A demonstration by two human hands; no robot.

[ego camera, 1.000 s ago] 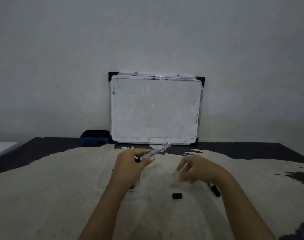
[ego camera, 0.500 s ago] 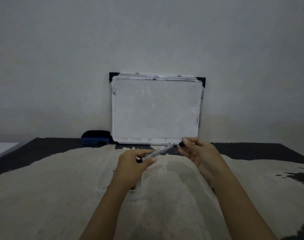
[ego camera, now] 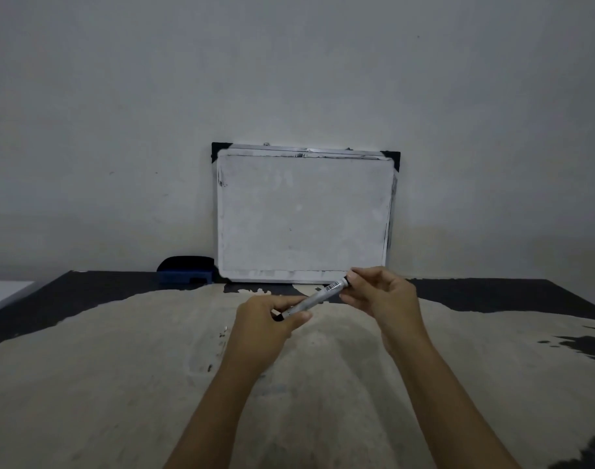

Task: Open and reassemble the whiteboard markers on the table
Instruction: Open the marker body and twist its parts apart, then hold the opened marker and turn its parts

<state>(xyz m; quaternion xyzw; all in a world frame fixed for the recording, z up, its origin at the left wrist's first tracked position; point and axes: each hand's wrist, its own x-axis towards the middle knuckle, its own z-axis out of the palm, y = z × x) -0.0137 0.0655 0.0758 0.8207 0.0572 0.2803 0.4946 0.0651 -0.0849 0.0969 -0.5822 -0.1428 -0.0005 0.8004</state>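
Observation:
I hold a grey whiteboard marker (ego camera: 318,297) slanted above the table, its black front end low at the left and its back end high at the right. My left hand (ego camera: 267,324) grips the lower part of the barrel near the black end. My right hand (ego camera: 382,296) pinches a small black end cap (ego camera: 349,280) against the marker's upper end. Other marker parts on the table are hidden behind my arms.
A small whiteboard (ego camera: 304,216) leans against the wall at the back of the table. A blue eraser (ego camera: 185,270) lies to its left. The table (ego camera: 86,384) has a worn beige top with dark edges.
My right hand picked the black cap off the table, rose to the marker's upper end and now presses the cap onto it. My left hand kept holding the marker.

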